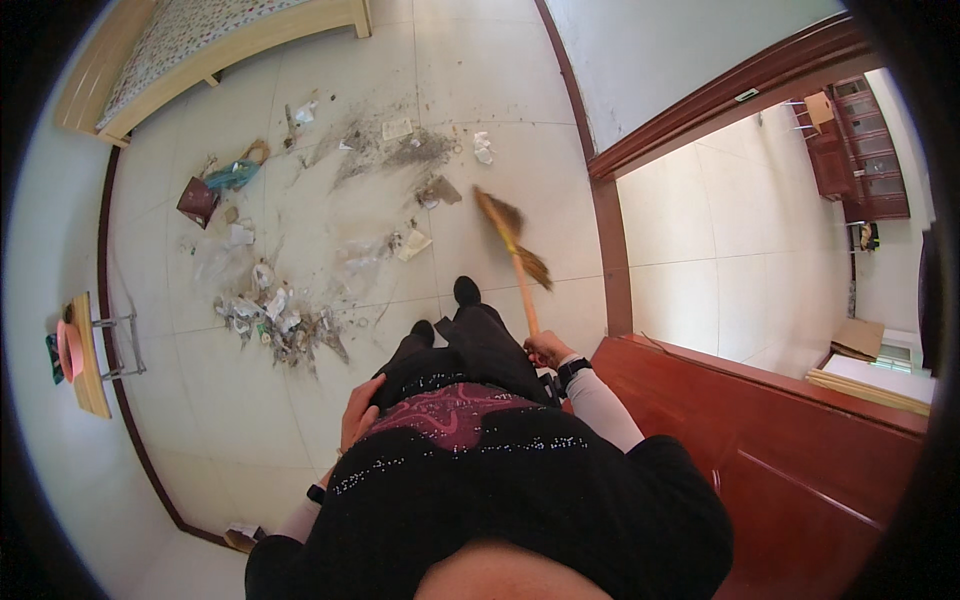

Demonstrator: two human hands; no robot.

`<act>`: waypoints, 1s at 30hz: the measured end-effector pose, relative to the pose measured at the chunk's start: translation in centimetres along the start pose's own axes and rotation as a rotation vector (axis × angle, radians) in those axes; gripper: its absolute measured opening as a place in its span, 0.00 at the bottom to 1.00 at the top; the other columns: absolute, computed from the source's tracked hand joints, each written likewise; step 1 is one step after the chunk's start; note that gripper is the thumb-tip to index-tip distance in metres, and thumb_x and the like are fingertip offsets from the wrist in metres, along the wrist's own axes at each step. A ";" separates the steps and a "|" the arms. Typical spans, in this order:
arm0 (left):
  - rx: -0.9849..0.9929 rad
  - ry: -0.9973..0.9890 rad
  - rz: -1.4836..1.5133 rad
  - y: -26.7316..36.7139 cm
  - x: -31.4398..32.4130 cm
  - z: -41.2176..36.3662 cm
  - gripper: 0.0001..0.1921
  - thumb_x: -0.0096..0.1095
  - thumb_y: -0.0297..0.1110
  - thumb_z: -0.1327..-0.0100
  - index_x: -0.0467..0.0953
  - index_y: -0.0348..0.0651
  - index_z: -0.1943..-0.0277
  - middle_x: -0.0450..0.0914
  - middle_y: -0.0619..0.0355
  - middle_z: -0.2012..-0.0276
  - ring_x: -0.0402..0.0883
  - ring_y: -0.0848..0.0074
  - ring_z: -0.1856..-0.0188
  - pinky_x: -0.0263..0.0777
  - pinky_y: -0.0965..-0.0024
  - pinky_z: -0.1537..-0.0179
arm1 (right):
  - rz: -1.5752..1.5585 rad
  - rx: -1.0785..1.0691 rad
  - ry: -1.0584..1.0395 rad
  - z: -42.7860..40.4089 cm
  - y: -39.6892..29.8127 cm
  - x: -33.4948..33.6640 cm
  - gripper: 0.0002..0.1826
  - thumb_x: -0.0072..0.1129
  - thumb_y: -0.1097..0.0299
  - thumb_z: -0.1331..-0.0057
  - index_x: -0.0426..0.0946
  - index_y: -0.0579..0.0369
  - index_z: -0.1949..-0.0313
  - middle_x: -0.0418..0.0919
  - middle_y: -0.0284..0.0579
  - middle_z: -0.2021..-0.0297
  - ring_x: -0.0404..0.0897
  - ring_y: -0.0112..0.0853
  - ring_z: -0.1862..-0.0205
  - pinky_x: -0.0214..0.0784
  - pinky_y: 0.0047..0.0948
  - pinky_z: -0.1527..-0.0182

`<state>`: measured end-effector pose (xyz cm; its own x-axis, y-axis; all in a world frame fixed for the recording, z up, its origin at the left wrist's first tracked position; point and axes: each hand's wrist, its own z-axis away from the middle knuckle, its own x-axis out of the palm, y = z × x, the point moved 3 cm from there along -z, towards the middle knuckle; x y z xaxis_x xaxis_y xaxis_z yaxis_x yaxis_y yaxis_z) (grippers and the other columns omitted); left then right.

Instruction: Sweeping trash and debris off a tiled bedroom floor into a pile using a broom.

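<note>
My right hand (549, 350) is shut on the wooden handle of a broom (525, 289). The broom's straw head (510, 221) hangs over the tiles ahead of my right foot and looks blurred. My left hand (363, 411) rests against my left thigh with nothing in it. Before my feet, a heap of litter (289, 322), with crumpled plastic and paper, lies on the floor. Further off, dark dust (420, 146) is spread around a sheet of paper (396, 129). A crumpled white tissue (483, 148) lies beyond the broom head.
A dark red box (198, 201) and a blue plastic bag (232, 175) lie to the left. A wooden bed frame (247, 37) stands at the far left. Near the left wall, a small table (91, 360) holds a pink basin (70, 351). At right are a doorway (619, 255) and a red-brown door (750, 450).
</note>
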<state>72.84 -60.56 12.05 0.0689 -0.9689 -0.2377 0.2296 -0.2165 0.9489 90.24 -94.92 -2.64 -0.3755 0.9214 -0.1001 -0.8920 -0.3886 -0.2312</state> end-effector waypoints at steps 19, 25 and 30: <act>0.041 -0.064 0.035 -3.7 4.3 -4.0 0.23 0.42 0.39 0.40 0.64 0.35 0.44 0.67 0.49 0.47 0.64 0.64 0.44 0.52 0.69 0.42 | -0.046 -0.365 -0.034 4.8 -7.3 -10.5 0.08 0.55 0.71 0.47 0.70 0.60 0.68 0.67 0.34 0.87 0.65 0.20 0.92 0.54 0.19 0.93; -0.032 0.005 0.029 -5.6 5.3 -3.2 0.25 0.41 0.44 0.37 0.63 0.35 0.44 0.68 0.50 0.47 0.64 0.64 0.44 0.53 0.69 0.43 | -0.299 -0.308 0.156 0.3 -11.7 -15.0 0.07 0.53 0.72 0.47 0.66 0.56 0.80 0.67 0.37 0.87 0.65 0.24 0.91 0.55 0.21 0.92; -0.131 0.116 -0.005 -5.8 6.3 -2.0 0.27 0.39 0.49 0.36 0.64 0.35 0.44 0.68 0.48 0.48 0.66 0.64 0.45 0.55 0.68 0.43 | -0.461 -0.237 0.249 -4.4 -15.2 -19.3 0.07 0.51 0.73 0.46 0.65 0.55 0.80 0.66 0.38 0.88 0.64 0.25 0.90 0.51 0.24 0.91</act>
<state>73.88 -65.20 4.65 0.1775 -0.9458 -0.2720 0.3539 -0.1965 0.9144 112.16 -106.76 -1.48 0.1351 0.9785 -0.1561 -0.8580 0.0367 -0.5123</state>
